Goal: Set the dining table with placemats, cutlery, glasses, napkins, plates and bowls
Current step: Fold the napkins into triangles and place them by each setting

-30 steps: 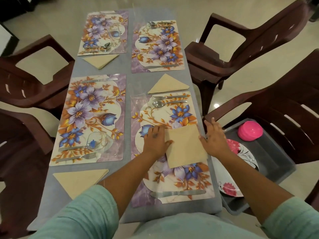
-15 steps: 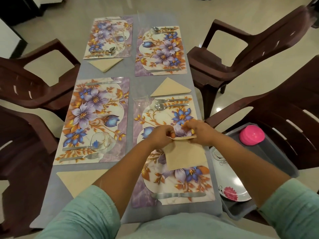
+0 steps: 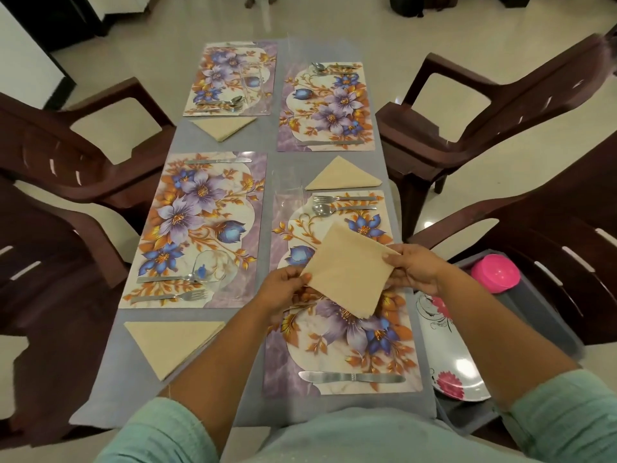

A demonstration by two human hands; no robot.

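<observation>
A beige napkin (image 3: 347, 269), folded into a square, hangs above the near right floral placemat (image 3: 340, 349). My left hand (image 3: 283, 289) pinches its left corner and my right hand (image 3: 414, 267) pinches its right corner. On that placemat lie a knife (image 3: 350, 376) at the near end and a fork (image 3: 344, 198) and spoon (image 3: 334, 209) at the far end. A clear glass (image 3: 288, 185) stands at its far left corner. Three other placemats carry cutlery, and three folded triangular napkins (image 3: 173, 342) lie beside them.
A grey bin (image 3: 547, 332) on the chair at my right holds flowered plates (image 3: 447, 362) and a pink bowl (image 3: 495, 272). Dark brown plastic chairs (image 3: 467, 121) flank the grey table (image 3: 140, 389) on both sides. A glass (image 3: 213, 270) lies on the near left placemat.
The napkin lay flat on the placemat under both hands. I folded it over and have lifted it off the mat, now held by two opposite corners.
</observation>
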